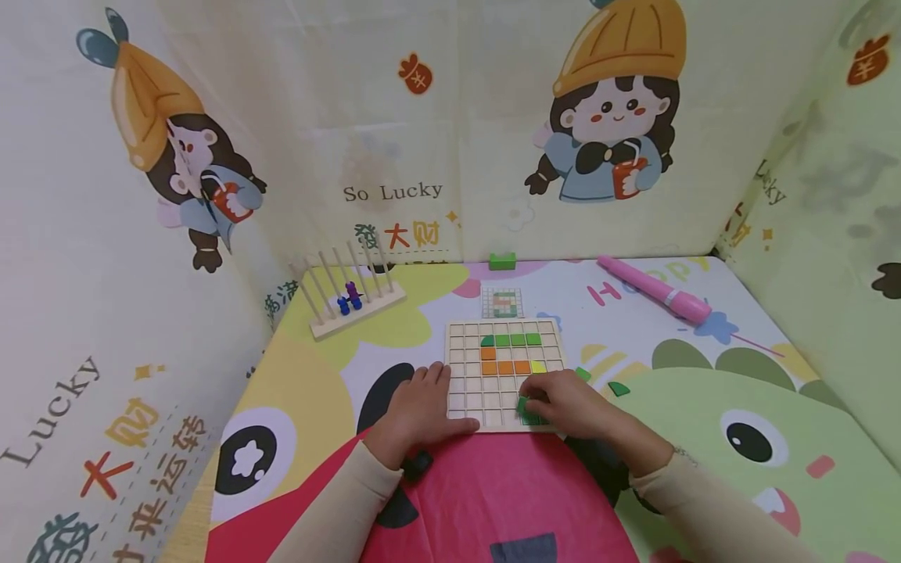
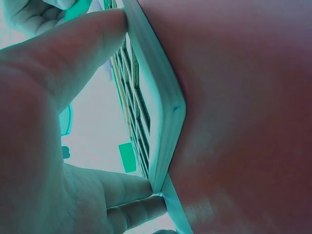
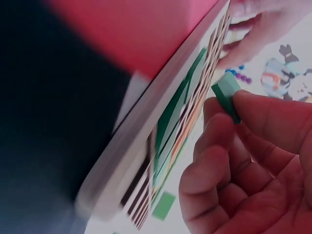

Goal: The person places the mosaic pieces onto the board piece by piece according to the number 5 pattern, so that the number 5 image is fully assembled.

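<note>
A wooden grid board (image 1: 464,391) lies on the patterned table cover. Orange, yellow and green pieces form rows in its cells, including an orange row (image 1: 503,367) and a green row (image 1: 518,340). My left hand (image 1: 418,407) rests at the board's left side; its nearly straight thumb and fingers touch the edges around one corner, seen closely in the left wrist view. Between thumb and index finger, my right hand (image 3: 253,161) pinches a small green block (image 3: 226,92) over the near right part of the board. More green pieces sit in the cells beneath that hand.
Loose green pieces, one a curved piece (image 1: 619,389), lie right of the board. Behind it are a pattern card (image 1: 502,303) and a green block (image 1: 503,262). A peg rack (image 1: 357,309) with blue and purple counters stands back left; a pink stick (image 1: 655,289) lies back right.
</note>
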A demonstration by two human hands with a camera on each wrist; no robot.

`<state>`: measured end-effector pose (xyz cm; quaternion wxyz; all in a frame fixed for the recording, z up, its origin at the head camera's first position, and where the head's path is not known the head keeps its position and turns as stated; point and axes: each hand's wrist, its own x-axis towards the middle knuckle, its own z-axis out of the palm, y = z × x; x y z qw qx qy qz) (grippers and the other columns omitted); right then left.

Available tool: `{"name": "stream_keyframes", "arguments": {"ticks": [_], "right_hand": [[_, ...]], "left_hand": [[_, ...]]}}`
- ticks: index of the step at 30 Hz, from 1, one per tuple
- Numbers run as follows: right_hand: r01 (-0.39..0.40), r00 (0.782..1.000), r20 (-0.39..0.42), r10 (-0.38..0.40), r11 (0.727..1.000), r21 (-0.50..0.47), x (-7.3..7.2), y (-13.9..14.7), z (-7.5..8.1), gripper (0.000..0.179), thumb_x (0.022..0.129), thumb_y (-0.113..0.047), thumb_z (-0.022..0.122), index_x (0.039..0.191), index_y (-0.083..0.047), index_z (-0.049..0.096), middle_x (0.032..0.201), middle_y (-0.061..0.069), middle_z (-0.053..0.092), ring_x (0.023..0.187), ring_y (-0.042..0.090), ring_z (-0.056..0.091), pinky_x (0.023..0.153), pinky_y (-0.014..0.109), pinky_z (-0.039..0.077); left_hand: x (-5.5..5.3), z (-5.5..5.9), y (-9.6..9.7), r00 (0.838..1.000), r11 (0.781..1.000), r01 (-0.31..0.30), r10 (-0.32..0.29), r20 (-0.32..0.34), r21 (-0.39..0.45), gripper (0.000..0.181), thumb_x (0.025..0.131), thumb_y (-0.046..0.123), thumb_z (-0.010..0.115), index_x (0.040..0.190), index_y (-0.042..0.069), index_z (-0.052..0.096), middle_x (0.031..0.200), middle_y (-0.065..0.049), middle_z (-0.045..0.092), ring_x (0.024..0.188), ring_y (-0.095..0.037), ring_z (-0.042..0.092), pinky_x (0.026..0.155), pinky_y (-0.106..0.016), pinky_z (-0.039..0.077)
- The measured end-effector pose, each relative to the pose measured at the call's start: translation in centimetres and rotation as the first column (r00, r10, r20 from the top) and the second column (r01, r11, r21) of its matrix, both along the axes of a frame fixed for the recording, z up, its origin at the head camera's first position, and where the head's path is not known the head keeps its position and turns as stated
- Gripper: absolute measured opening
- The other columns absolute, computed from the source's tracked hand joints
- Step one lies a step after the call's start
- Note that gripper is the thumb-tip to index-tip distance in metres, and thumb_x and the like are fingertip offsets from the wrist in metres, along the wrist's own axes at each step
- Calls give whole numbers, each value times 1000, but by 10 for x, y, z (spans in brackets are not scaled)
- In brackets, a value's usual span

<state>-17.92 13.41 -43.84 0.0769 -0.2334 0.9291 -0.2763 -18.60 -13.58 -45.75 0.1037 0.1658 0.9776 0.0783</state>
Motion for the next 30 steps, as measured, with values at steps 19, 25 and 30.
{"name": "stream_keyframes", "arguments": {"ticks": [19, 25, 30], "right_hand": [[-21, 997, -66, 26, 997, 68, 0, -25, -6, 12, 90, -8, 73, 88, -20, 69, 76, -11, 62, 71, 9, 53, 64, 30, 46], [-5, 999, -37, 8, 997, 78, 1, -27, -5, 14, 88, -10, 77, 85, -21, 69, 78, -13, 63, 74, 9, 55, 66, 32, 47], [11, 1000, -18, -9, 995, 96, 2, -30, -6, 15, 86, -12, 78, 82, -21, 67, 77, -12, 60, 75, 10, 54, 67, 33, 47]], "left_hand": [[-1, 0, 2, 1000, 1000, -5, 5, 6, -29, 111, 77, 76, 72, 156, 5, 39, 155, -13, 46, 136, -32, 48, 105, -49, 52], [-1, 1, 2, 1000, 1000, 0, 0, 8, -30, 111, 77, 76, 72, 156, 5, 39, 155, -13, 46, 137, -32, 47, 106, -49, 51], [-1, 1, 1, 1000, 999, -2, 2, 7, -33, 111, 77, 76, 72, 156, 5, 40, 155, -13, 47, 136, -32, 48, 105, -49, 51]]}}
